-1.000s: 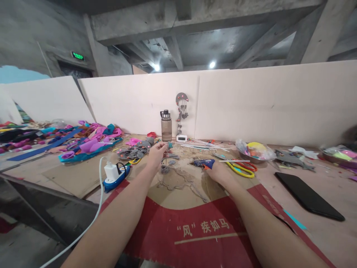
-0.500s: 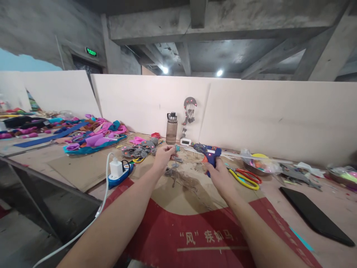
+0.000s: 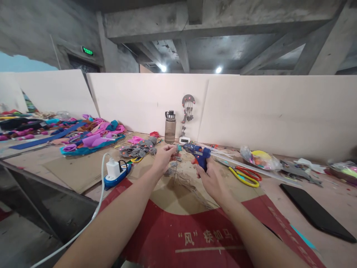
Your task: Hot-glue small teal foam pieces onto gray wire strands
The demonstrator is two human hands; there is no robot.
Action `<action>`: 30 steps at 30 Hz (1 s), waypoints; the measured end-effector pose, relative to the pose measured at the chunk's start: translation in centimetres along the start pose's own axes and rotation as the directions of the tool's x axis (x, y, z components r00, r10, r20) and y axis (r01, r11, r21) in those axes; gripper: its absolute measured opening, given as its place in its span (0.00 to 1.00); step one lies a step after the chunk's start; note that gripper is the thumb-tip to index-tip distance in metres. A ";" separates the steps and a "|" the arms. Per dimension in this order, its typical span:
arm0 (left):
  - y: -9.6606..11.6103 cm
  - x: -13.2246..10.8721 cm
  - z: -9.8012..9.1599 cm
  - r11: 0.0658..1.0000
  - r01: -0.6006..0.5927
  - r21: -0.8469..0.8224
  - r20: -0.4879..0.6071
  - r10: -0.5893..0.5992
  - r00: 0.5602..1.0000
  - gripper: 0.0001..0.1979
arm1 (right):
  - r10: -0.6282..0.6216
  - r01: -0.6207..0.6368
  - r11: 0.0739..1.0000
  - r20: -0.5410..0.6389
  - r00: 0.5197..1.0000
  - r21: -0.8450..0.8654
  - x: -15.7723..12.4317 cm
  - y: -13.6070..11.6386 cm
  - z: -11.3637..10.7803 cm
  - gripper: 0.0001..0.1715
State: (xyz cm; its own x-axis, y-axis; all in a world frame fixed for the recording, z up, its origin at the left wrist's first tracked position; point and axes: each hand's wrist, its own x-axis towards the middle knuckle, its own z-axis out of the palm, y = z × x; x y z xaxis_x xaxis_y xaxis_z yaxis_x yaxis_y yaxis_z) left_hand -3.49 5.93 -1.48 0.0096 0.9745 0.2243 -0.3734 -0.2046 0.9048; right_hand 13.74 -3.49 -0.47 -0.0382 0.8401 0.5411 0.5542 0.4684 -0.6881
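Observation:
My left hand pinches a small teal piece whose exact kind is too small to make out, with grey cord hanging below it. My right hand is wrapped around the handle of a blue hot glue gun. The gun's nozzle points left and is right at the teal piece; whether they touch I cannot tell. A long clear glue stick stretches off to the right behind the gun. More grey cord lies loosely on the cardboard under my hands.
Behind stand a water bottle, a small white digital clock and a grey felt hanging ornament. Scissors with yellow and red handles and a black phone lie right. At left sit a power strip and felt scraps.
My right hand has brought the glue gun leftward, so its nozzle is now at the teal piece. My left hand still pinches that piece. The view has shifted slightly.

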 end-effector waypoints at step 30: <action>0.6 -1.0 0.6 0.994 -0.063 0.093 0.017 0.062 0.998 0.17 | 0.023 -0.023 0.997 0.004 1.000 -0.072 0.1 0.0 0.5 0.16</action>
State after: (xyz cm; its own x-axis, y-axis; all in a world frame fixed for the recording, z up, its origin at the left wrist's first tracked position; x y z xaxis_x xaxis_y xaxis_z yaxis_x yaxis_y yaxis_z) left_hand -3.20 4.81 -0.93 0.0023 0.9581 0.2863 -0.2858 -0.2737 0.9184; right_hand 13.30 -3.27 -0.68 -0.0287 0.8517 0.5232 0.6137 0.4282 -0.6633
